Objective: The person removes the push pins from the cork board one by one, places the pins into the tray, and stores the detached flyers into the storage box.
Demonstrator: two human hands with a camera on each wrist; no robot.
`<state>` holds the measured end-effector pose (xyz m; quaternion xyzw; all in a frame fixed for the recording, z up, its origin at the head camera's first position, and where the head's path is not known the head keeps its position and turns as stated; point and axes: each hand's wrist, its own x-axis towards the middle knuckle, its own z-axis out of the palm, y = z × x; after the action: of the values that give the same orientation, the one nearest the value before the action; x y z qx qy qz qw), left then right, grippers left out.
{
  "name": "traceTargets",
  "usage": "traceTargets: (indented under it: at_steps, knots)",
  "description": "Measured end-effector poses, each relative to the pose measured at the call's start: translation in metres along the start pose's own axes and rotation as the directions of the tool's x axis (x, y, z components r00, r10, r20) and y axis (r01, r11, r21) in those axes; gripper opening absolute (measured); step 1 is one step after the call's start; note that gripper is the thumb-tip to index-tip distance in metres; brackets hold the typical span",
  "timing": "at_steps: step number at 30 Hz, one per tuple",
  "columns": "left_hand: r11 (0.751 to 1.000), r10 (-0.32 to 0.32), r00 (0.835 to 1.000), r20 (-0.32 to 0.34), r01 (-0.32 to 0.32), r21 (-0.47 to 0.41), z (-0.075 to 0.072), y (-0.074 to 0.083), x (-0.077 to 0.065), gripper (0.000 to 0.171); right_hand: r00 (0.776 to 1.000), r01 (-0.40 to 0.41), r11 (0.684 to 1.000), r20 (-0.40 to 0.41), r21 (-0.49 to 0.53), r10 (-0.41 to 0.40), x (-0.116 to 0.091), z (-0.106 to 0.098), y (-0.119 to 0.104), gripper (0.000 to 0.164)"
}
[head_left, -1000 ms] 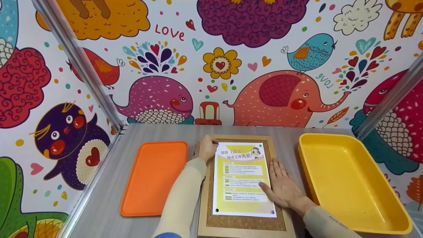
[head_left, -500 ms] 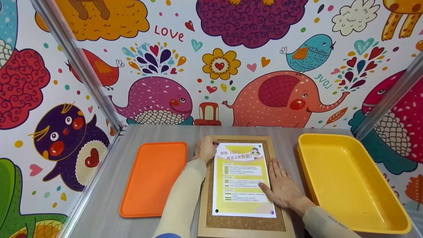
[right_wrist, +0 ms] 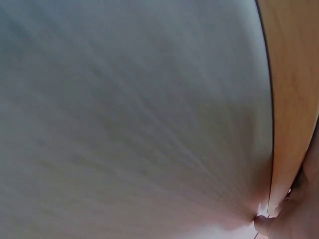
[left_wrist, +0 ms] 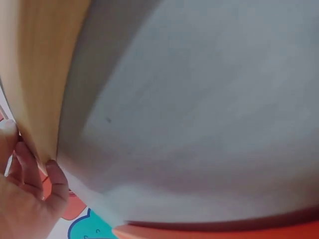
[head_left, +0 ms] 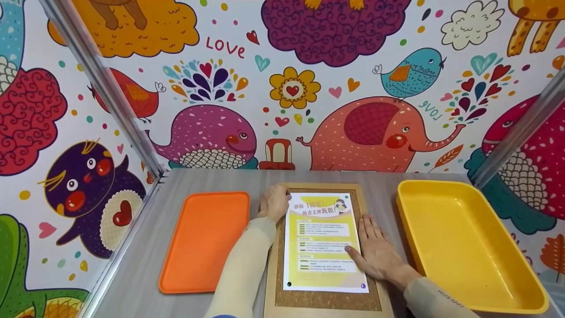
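A yellow-and-white printed sheet point(head_left: 324, 243) lies flat on a wood-framed corkboard point(head_left: 329, 301). Round pushpins mark three of its corners: green at top right, black point(head_left: 289, 284) at lower left, purple point(head_left: 363, 286) at lower right. My left hand point(head_left: 274, 204) is at the sheet's top-left corner, its curled fingertips apparently pinching a small dark pushpin, mostly hidden. In the left wrist view, one finger point(left_wrist: 57, 181) touches the frame's outer edge. My right hand point(head_left: 377, 251) lies flat with spread fingers across the board's right side, thumb on the sheet; the right wrist view shows only part of it.
An orange tray point(head_left: 205, 243) lies on the grey table point(head_left: 176, 185) to the left. To the right stands a deep yellow tray point(head_left: 472, 251). Behind the table rises a cartoon-printed wall point(head_left: 282, 110), with metal posts point(head_left: 114, 101) at both sides.
The left hand's fingertips shift slightly at the sheet's corner, and the purple bit beside them shows less. The right hand, sheet and board stay in place; the head view tilts up slightly.
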<state>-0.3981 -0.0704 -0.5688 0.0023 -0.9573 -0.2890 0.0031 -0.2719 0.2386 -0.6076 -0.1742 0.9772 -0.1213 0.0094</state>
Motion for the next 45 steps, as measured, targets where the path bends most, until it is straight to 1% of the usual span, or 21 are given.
traceTargets:
  at_steps: [2, 6, 8, 11, 14, 17, 21, 26, 30, 34, 36, 39, 41, 45]
  knots:
    - [1.000, 0.007, 1.000, 0.007, -0.007, 0.010, 0.006, -0.007, 0.008, 0.013, 1.000, 0.001, 1.000, 0.002, 0.001, -0.001, 0.000, 0.001, 0.000, 0.101]
    - [0.998, 0.064, 0.998, 0.005, -0.064, -0.008, 0.005, -0.013, 0.012, 0.011, 1.000, -0.002, 1.000, -0.003, 0.008, 0.002, 0.000, 0.000, -0.001, 0.101]
    - [0.996, 0.081, 0.997, 0.008, -0.080, -0.028, 0.003, -0.014, 0.013, 0.013, 1.000, -0.005, 1.000, -0.007, 0.008, 0.005, 0.000, 0.000, -0.001, 0.101]
    - [0.996, 0.065, 0.998, 0.026, -0.064, -0.060, 0.001, -0.014, 0.014, 0.022, 1.000, -0.012, 1.000, -0.011, 0.003, 0.012, 0.000, 0.000, -0.001, 0.101]
    - [0.997, 0.015, 0.999, 0.038, -0.013, -0.070, 0.001, -0.012, 0.014, 0.026, 1.000, -0.013, 1.000, -0.009, -0.001, 0.013, 0.000, 0.000, -0.001, 0.101]
    - [0.998, -0.006, 1.000, 0.024, 0.008, -0.064, 0.003, -0.011, 0.014, 0.025, 1.000, -0.013, 1.000, -0.005, -0.002, 0.013, 0.001, 0.000, -0.002, 0.101]
    - [0.998, -0.011, 1.000, 0.003, 0.011, -0.063, 0.005, -0.010, 0.014, 0.020, 1.000, -0.018, 1.000, -0.002, 0.000, 0.018, 0.000, 0.001, -0.001, 0.102]
    - [1.000, -0.008, 1.000, -0.003, 0.007, -0.026, 0.007, -0.011, 0.013, 0.013, 1.000, -0.017, 1.000, 0.000, 0.003, 0.017, -0.001, 0.002, -0.001, 0.102]
    - [1.000, 0.006, 1.000, 0.006, -0.006, -0.010, 0.007, -0.009, 0.012, 0.011, 1.000, -0.014, 1.000, -0.008, 0.008, 0.014, -0.001, 0.003, 0.000, 0.102]
    - [0.999, 0.044, 0.999, 0.007, -0.044, 0.024, 0.005, -0.008, 0.009, 0.011, 1.000, -0.013, 1.000, -0.005, 0.011, 0.013, -0.001, 0.003, 0.000, 0.102]
    - [0.994, 0.087, 0.996, 0.001, -0.087, 0.073, 0.005, -0.009, 0.009, 0.011, 1.000, -0.014, 1.000, -0.003, 0.013, 0.014, -0.001, 0.003, 0.000, 0.101]
    - [0.979, 0.142, 0.990, -0.003, -0.140, 0.146, 0.006, -0.010, 0.009, 0.010, 1.000, -0.012, 1.000, -0.003, 0.017, 0.012, -0.001, 0.003, 0.000, 0.101]
    - [0.968, 0.164, 0.986, -0.002, -0.161, 0.193, 0.009, -0.012, 0.012, 0.010, 1.000, -0.011, 1.000, -0.009, 0.017, 0.011, -0.001, 0.003, 0.000, 0.101]
    - [0.960, 0.168, 0.986, 0.016, -0.167, 0.224, 0.011, -0.013, 0.013, 0.014, 1.000, -0.009, 1.000, -0.012, 0.013, 0.009, -0.001, 0.002, 0.000, 0.101]
